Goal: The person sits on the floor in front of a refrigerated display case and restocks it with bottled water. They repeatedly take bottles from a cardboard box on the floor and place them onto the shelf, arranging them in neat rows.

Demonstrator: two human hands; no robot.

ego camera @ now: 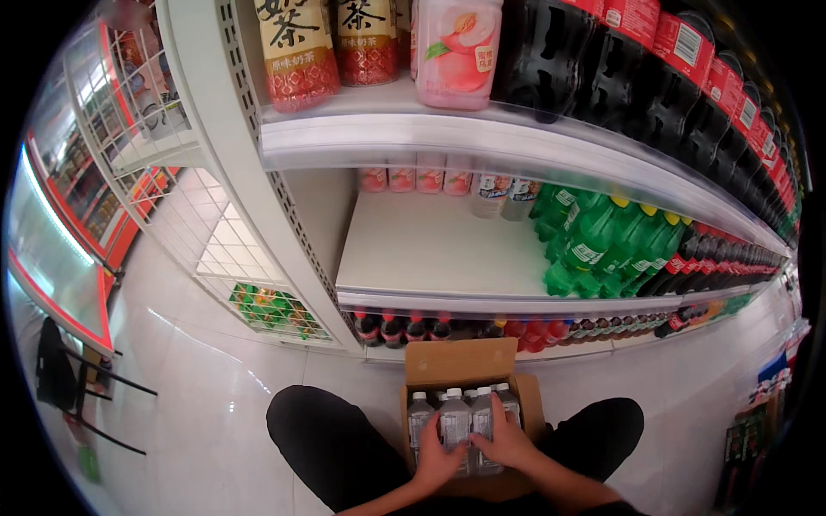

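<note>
An open cardboard carton (461, 361) stands on the floor between my knees, its far flap raised. Several clear plastic bottles with white caps are packed upright in it. My left hand (440, 456) grips a front clear bottle (455, 416), thumb along its left side. Beside it, my right hand (508, 442) is around a second clear bottle (482, 414), with a finger reaching up near the cap. Both bottles are upright at the carton's near side. Their lower parts are partly hidden by my hands.
Ahead is a store shelf (439, 258) with green soda bottles (590, 242), two clear bottles (492, 193) and pink peach-drink bottles (401, 180) at the back. An upper shelf edge (413, 138) juts out above. A wire rack (161, 213) and a black stool (77, 380) are to the left.
</note>
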